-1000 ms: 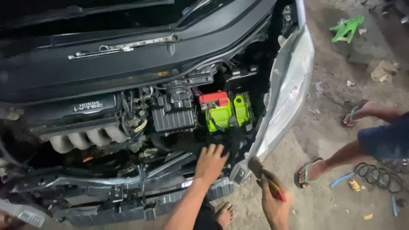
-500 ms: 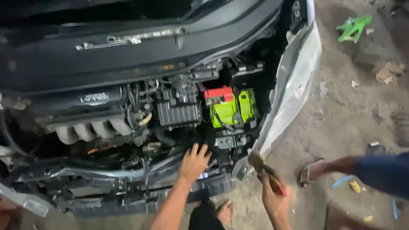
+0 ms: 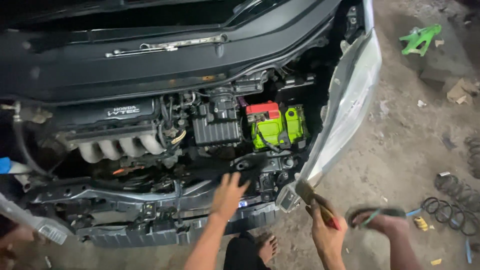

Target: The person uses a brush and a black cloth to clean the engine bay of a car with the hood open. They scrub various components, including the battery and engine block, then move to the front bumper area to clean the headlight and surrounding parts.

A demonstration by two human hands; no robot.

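My left hand (image 3: 228,194) lies open, fingers spread, on the black front crossmember (image 3: 125,192) of a car's engine bay, just below the green battery with a red cap (image 3: 276,128). My right hand (image 3: 326,231) is closed around a red-handled tool (image 3: 320,205) whose flat tip points up at the lower corner of the silver headlight (image 3: 345,105). The tool's exact kind is hard to tell. My bare foot (image 3: 267,248) stands on the ground between my arms.
The bumper is off and the raised hood (image 3: 150,60) spans the top. The intake manifold (image 3: 117,147) sits at left. Another person's sandalled foot (image 3: 380,220) stands close to my right hand. Coil springs (image 3: 452,200) and a green object (image 3: 420,37) lie on the concrete floor.
My left hand has slid down and left from beside the battery onto the crossmember. The other person's foot has stepped closer to my right hand, which still grips the tool.
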